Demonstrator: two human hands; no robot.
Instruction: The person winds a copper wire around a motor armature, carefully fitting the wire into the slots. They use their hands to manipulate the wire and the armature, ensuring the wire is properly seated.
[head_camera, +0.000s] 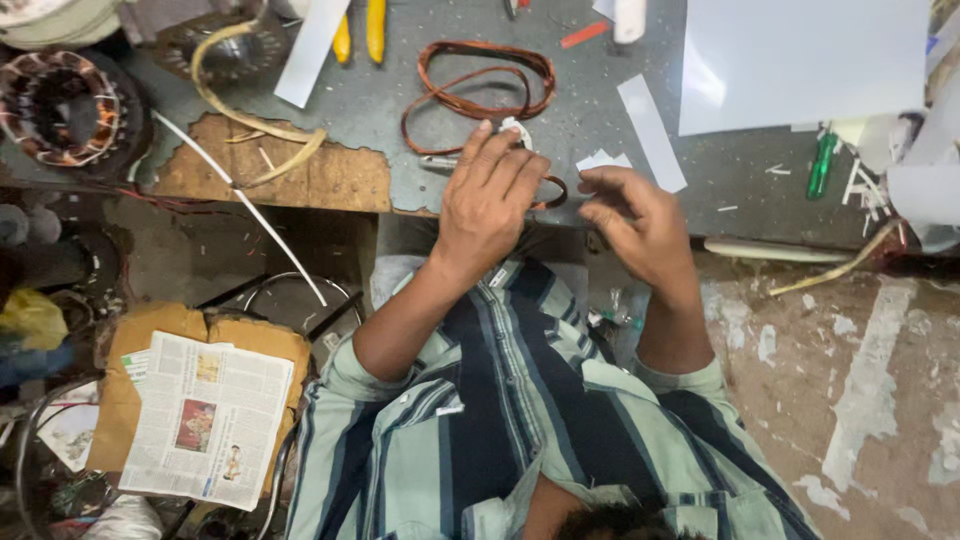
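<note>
At the workbench's (400, 110) near edge, the left hand (487, 200) presses flat, fingers together, on the copper wire coil (470, 85), the right hand (635, 220) pinching its end; a slip could unravel the loops.

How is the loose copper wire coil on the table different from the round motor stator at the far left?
The copper wire coil is a bare, loose, elongated loop lying flat; the stator is a rigid round ring with its windings packed inside. The coil lies just beyond the left hand, and the right hand is nearby; the stator sits far from both hands. Both show reddish-brown copper winding.
</note>
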